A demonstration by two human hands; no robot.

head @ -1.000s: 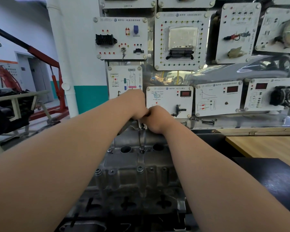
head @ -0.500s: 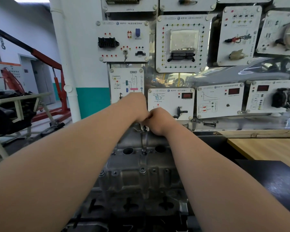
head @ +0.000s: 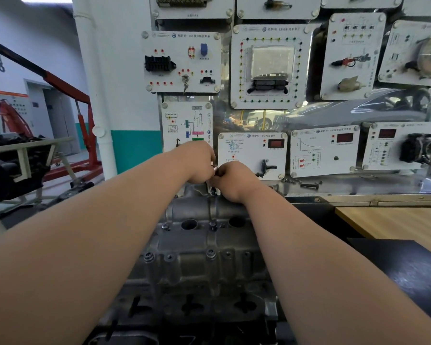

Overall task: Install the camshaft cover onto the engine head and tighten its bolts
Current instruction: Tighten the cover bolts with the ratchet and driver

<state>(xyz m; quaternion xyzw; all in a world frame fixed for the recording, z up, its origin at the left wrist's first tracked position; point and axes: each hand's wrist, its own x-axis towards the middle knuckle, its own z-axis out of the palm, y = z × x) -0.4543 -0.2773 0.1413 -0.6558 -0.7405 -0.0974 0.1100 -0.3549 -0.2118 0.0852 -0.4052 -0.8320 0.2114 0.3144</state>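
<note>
Both hands meet at the far end of the camshaft cover (head: pixel 209 247), knuckles touching. Left hand (head: pixel 199 163) and right hand (head: pixel 230 180) are curled into loose fists, and together they pinch a small bright metal piece (head: pixel 214 168) that shows in the gap between them; what it is I cannot tell, since my fingers hide most of it. The grey cast cover sits on the engine head (head: pixel 189 307) directly in front of me, between my forearms. Bolts (head: pixel 211 253) stand in holes along its middle, and two round openings lie nearer my hands. Loose bolts (head: pixel 309 185) rest on the metal ledge to the right, below the white training panels (head: pixel 324 150). A red engine crane (head: pixel 67 90) stands well off to my left.
</note>
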